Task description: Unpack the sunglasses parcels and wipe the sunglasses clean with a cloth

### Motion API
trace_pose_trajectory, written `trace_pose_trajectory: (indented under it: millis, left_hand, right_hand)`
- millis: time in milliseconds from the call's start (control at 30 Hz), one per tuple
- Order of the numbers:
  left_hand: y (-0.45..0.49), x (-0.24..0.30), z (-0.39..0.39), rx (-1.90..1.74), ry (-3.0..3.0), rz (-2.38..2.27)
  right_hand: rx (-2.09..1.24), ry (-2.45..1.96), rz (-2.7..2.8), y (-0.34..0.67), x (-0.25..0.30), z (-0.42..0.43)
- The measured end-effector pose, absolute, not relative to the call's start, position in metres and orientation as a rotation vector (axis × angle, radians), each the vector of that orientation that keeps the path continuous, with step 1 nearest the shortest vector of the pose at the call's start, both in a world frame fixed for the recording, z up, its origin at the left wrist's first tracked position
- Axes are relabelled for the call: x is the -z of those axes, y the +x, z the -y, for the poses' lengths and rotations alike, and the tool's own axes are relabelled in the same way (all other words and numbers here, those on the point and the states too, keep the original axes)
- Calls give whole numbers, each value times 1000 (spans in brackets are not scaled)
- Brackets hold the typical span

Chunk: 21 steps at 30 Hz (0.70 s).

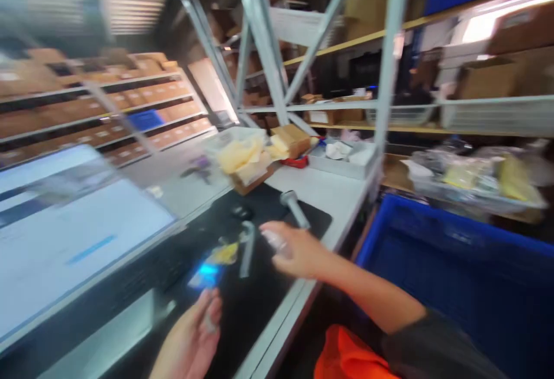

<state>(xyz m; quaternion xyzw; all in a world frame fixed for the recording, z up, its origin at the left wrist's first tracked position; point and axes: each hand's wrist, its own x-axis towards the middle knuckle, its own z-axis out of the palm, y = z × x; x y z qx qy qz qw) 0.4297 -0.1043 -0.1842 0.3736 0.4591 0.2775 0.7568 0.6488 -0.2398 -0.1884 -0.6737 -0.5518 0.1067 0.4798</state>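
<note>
The left hand (188,341) curls around a small grey thing (210,316), low over the black mat (259,304) on the worktop (341,194). The right hand (298,250) hangs near a grey tool (295,207); it is too blurry to tell its hold. Slow, steady moves seem best.

One head-worn view, forward and down, close over left hand (190,338), right hand (298,252), workbench (341,194).

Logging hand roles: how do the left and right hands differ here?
The left hand sits low, close to the body, fingers curled upward; the right hand reaches farther out, palm down. The left hand is below a blue glow; the right hand is beside a grey tool. Both are bare, over the black mat, too blurred to show a grip.
</note>
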Motion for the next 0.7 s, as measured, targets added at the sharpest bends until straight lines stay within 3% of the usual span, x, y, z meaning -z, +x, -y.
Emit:
trace_pose_trajectory:
  millis: [133, 233, 367, 533, 700]
  left_hand:
    - [426, 184, 99, -983, 1371, -880]
    - [419, 183, 98, -1114, 1510, -907]
    - [417, 183, 111, -1186, 1652, -896]
    - [411, 187, 119, -1157, 1724, -866]
    - [389, 217, 118, -1054, 1768, -916]
  right_hand:
    - [-525, -1398, 936, 670, 171, 242]
    - [-731, -1130, 1048, 662, 148, 236]
    - [-1016, -1082, 1299, 619, 126, 230]
    - [-909, -1178, 1353, 599, 130, 219]
    - [-645, -1213, 1172, 648, 149, 228]
